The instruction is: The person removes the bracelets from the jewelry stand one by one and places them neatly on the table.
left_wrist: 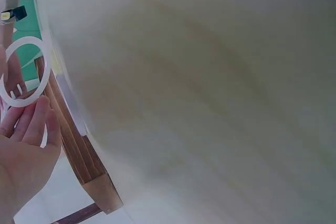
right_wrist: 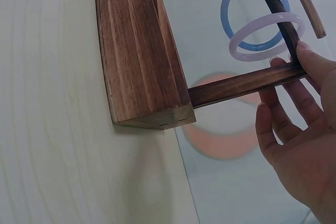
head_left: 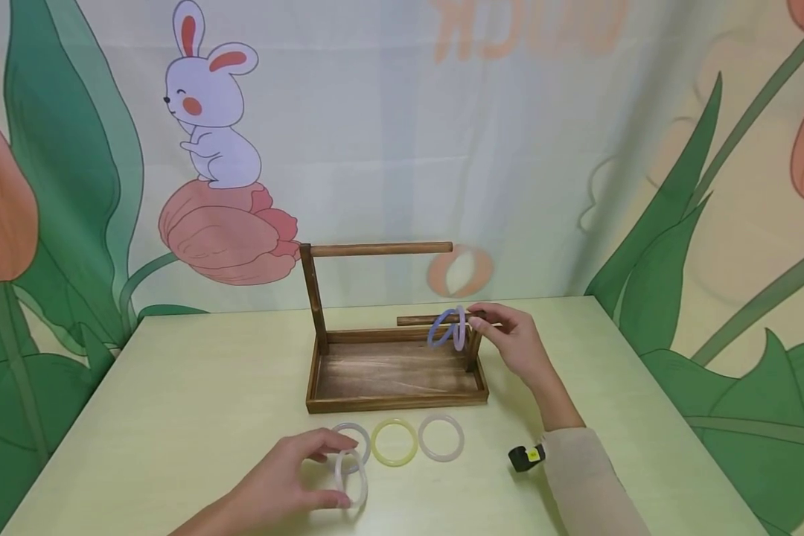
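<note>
Between thumb and fingers my left hand [head_left: 275,476] pinches a white bangle [left_wrist: 46,72], held upright above the table's front. A dark wooden bangle rack [head_left: 402,404] with a tray base stands beyond it. My right hand [head_left: 519,342] grips the rack's short post where its lower bar joins, thumb on the bar side and fingers behind. Close to that thumb a lilac bangle [right_wrist: 262,57] hangs around the lower bar. A blue bangle [right_wrist: 226,17] hangs tilted beside it, also around the bar.
In front of the rack lie a greyish bangle [head_left: 352,426], partly hidden by the left hand, a yellow bangle [head_left: 394,463] and a pale pink bangle [head_left: 441,458]. The rack's taller upper bar [head_left: 378,249] holds nothing. A printed curtain [head_left: 348,149] hangs behind the table [head_left: 208,387].
</note>
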Demonstrator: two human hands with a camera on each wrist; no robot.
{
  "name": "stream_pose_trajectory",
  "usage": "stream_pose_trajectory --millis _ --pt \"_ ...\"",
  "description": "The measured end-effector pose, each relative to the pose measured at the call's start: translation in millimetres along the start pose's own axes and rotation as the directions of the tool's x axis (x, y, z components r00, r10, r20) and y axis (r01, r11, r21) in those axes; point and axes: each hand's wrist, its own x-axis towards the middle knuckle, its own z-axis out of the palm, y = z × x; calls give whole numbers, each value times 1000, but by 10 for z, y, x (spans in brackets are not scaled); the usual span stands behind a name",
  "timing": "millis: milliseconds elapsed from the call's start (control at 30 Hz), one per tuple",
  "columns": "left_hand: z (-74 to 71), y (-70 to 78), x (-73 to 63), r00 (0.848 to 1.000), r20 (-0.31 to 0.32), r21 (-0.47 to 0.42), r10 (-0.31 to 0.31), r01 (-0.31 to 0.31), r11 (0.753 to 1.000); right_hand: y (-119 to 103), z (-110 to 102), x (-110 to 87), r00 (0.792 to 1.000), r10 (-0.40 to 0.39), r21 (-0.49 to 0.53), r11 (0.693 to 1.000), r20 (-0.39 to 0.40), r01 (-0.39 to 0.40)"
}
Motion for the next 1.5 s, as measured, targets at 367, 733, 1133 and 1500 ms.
stream_pose_trajectory --millis 367,733,1133,1500 --pt "-11 40 -83 998 59 77 1 -6 997 20 1 -10 1000 -3 9 1000 4 3" --pt "-20 26 -200 992 123 307 31 -68 949 31 6 3 1000 3 29 1000 8 -4" --pt "5 -48 -300 978 99 347 182 -205 915 44 -12 20 1000 -9 30 1000 6 9" --pt "28 -62 -329 982 99 358 162 -187 915 37 -15 13 1000 4 15 1000 13 -4"
